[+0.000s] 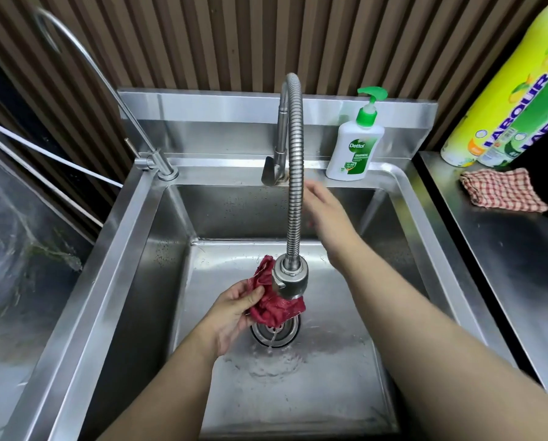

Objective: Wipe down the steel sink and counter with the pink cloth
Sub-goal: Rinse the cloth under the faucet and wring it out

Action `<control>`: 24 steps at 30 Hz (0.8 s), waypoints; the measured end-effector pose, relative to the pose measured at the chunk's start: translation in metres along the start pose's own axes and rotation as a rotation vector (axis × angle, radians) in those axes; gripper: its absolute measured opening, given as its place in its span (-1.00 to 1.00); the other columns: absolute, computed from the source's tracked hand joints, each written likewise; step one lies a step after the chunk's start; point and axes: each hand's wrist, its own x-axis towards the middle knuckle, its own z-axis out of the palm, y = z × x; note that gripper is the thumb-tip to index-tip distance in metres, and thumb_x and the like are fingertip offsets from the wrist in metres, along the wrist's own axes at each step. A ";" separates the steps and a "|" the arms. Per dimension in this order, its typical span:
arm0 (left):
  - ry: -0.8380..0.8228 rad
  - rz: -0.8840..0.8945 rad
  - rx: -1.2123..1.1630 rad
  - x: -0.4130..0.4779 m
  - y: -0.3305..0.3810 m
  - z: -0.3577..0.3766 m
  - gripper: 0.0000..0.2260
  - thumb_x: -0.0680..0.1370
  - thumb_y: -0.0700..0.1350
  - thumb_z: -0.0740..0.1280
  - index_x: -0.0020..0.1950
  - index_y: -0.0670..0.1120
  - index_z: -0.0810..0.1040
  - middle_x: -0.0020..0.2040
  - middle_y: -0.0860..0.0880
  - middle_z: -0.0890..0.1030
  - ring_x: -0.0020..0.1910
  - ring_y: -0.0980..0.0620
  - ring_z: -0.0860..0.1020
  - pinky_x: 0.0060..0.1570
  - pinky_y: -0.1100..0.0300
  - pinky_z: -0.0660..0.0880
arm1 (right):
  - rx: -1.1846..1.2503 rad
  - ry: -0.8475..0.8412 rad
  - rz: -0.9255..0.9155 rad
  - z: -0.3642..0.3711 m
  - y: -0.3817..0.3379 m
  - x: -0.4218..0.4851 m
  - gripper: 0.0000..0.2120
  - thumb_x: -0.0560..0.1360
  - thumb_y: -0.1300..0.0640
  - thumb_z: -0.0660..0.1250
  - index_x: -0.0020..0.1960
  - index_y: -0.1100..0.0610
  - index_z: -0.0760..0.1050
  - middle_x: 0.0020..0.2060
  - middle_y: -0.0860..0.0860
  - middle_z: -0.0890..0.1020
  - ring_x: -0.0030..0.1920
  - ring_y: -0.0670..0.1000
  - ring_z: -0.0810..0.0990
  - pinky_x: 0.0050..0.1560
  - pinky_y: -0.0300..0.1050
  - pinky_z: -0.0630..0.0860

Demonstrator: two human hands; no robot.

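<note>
My left hand (234,310) grips a wet, bunched dark-pink cloth (274,308) low in the steel sink (132,249), right under the head of the flexible tap (293,173). Water runs off the cloth into the round drain (260,334) below. My right hand (325,206) is stretched toward the back of the basin, beside the tap hose and near the lever (271,175), blurred, with fingers extended and holding nothing. The steel counter (514,265) lies to the right of the sink.
A white and green soap pump bottle (356,144) stands on the sink's back ledge. A red checked cloth (501,192) and yellow-green bottles (514,90) sit on the counter. A thin second tap (158,167) rises at the back left. Clear plastic (8,237) lies on the left.
</note>
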 end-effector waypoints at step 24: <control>-0.007 0.132 0.154 -0.034 0.038 0.027 -0.59 0.38 -0.13 0.38 0.17 -0.27 0.48 0.13 -0.27 0.59 0.06 -0.15 0.59 -0.07 0.06 0.60 | 0.159 -0.396 -0.361 -0.013 -0.113 -0.055 -0.57 0.46 0.21 0.28 0.30 0.17 0.27 0.02 0.03 0.53 0.05 -0.08 0.51 0.11 -0.21 0.44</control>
